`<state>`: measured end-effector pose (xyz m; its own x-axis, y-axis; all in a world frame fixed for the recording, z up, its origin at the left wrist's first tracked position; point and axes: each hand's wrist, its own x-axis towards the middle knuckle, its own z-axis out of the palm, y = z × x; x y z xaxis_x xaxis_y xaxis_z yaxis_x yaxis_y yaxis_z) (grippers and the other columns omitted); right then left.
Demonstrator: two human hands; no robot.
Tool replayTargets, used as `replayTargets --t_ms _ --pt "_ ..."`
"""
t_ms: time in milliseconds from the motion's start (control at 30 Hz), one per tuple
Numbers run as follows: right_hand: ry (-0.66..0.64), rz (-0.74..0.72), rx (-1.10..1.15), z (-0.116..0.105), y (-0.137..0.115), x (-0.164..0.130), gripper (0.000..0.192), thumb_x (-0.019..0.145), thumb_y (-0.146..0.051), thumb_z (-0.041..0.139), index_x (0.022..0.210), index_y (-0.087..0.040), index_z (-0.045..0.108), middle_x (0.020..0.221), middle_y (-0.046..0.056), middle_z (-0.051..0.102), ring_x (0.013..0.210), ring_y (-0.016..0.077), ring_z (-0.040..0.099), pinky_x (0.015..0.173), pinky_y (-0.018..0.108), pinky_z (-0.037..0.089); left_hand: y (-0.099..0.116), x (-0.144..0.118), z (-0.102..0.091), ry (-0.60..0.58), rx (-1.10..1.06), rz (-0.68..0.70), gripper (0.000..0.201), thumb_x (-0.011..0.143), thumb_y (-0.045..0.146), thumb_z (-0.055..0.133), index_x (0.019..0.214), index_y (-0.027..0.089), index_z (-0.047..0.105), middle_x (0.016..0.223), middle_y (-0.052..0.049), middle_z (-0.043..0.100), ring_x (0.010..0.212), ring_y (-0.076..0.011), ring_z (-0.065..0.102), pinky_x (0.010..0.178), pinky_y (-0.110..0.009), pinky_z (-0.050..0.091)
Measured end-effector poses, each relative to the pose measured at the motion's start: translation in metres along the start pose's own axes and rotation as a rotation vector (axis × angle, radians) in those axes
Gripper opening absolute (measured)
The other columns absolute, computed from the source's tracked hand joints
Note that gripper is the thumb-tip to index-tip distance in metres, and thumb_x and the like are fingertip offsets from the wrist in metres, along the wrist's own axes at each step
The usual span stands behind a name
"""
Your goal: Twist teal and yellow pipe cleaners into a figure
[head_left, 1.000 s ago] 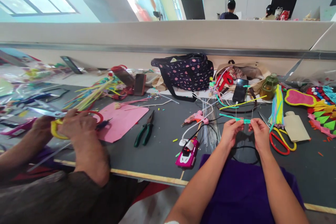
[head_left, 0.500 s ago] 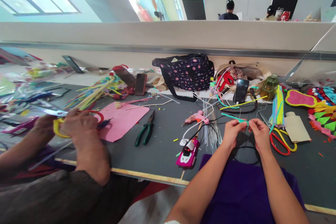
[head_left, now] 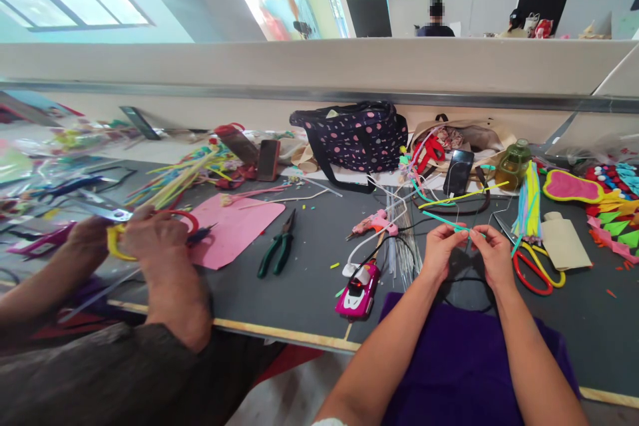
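The grey bench (head_left: 309,293) is covered with craft things. At its back, a dotted bag (head_left: 372,150) is set against the partition (head_left: 239,66). A purple cloth (head_left: 474,353) is seen beneath the forearms. To the left, a pink sheet (head_left: 239,229) is laid flat; beside it, yellow-and-red scissors (head_left: 120,249) are held by a co-worker's hands (head_left: 156,239). Near the sheet, green-handled pliers (head_left: 277,253) are left slightly parted. The left hand (head_left: 443,251) and right hand (head_left: 492,253) are brought together above the bench, fingertips touching or nearly so. A second pair of scissors (head_left: 533,273) is placed just beside the right hand. A magenta socket (head_left: 358,296) is plugged with a white adapter (head_left: 357,271); a pink glue gun (head_left: 377,223) is rested behind it. A phone (head_left: 458,173) is propped beyond the hands, with a yellow strip (head_left: 479,193) lying before it. Between the hands, a teal strip (head_left: 439,218) is held: each grip is narrow, pinched on it, one end being left free past the left hand.
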<state>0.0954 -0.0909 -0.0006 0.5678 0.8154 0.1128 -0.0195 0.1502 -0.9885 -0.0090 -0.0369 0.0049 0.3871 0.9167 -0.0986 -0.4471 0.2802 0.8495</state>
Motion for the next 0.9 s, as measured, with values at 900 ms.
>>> replayTargets --t_ms 900 --pt "0.033 -0.079 -0.208 -0.0019 0.0026 -0.0018 0.029 0.076 -0.047 0.065 0.078 -0.018 0.065 0.058 -0.004 0.051 0.050 0.0093 0.037 0.048 0.023 0.029 0.0064 0.0067 -0.0045 0.095 -0.060 0.078 0.036 0.057 0.031 0.083 0.085 0.015 0.068 0.073 -0.001 0.063 0.062 -0.0090 0.056 0.059 -0.021 0.047"
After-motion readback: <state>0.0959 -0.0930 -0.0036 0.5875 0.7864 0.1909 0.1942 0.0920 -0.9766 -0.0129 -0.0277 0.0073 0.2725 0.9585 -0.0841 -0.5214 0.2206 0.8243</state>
